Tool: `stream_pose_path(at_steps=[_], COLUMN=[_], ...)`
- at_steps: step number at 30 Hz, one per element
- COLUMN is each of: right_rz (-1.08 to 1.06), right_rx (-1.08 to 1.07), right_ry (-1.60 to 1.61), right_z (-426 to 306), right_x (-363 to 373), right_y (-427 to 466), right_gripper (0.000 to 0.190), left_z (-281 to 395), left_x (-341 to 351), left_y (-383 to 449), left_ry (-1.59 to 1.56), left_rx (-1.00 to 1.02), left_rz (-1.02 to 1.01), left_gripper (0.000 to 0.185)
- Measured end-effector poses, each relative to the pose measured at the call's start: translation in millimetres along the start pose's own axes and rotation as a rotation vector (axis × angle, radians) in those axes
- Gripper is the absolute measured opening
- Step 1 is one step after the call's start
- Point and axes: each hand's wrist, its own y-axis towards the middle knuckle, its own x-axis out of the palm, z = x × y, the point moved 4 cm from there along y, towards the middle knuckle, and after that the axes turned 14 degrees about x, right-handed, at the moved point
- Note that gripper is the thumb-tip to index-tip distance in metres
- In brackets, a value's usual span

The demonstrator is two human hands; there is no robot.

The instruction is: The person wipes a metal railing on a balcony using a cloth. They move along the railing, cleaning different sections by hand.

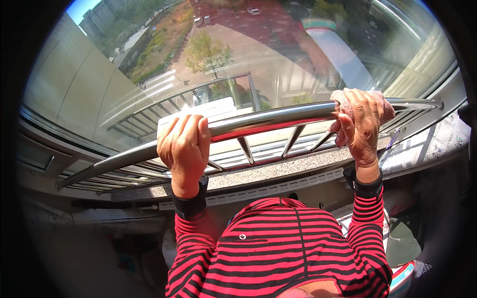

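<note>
A shiny metal handrail runs across in front of a large window, with thinner metal bars below it. My left hand grips the rail left of the middle, its fingers over the top. Farther right, my right hand presses a pink cloth around the same rail. The cloth sticks out on both sides of that hand and hangs a little below the rail. The palms of both hands are hidden.
A speckled stone windowsill lies below the bars, with a white slotted radiator top under it. A patterned cloth cover lies at the right. Outside the glass are a metal railing, a tree and a paved yard far below.
</note>
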Motion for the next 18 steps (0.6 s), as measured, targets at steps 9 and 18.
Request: stream_pose_path(at_steps=[9, 18], right_rz=[0.099, -0.045], right_rx=[0.040, -0.138], right_ry=[0.117, 0.159], right_z=[60, 70], right_x=[-11, -11], right_y=[4, -1], right_gripper=[0.048, 0.051], left_z=[36, 177], left_x=[-3, 76], left_y=[35, 120], left_ry=[-0.026, -0.308], left_rx=[-0.051, 0.098], left_rz=[-0.013, 0.060], left_gripper=[0.015, 0.022])
